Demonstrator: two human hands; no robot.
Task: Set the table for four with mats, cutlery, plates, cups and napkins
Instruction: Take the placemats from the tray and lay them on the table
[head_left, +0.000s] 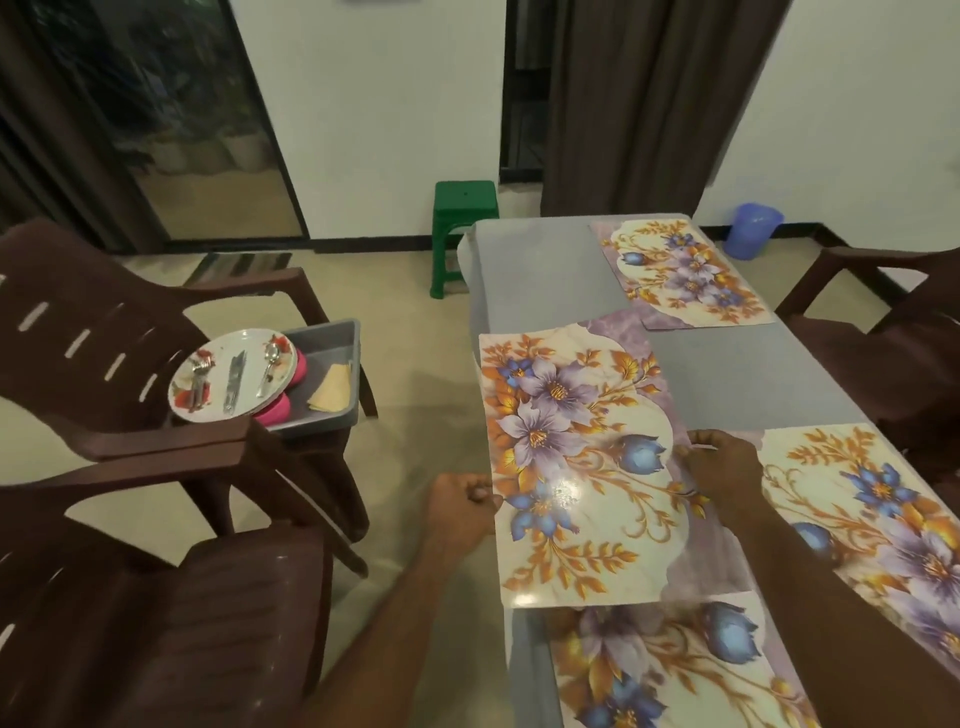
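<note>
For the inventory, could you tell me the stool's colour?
The stool is green, seen in the head view.

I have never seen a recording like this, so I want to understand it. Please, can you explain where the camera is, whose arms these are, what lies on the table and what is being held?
There is only one picture. The camera sits on a person's head and looks forward and down, so the two bare arms are that person's own.

The left hand and right hand grip opposite edges of a flowered mat over the grey table. Three similar mats show on the table: the far mat, the right mat and the near mat.

On a brown chair to the left, a grey tub holds plates with cutlery on top, pink cups and a folded napkin.
</note>
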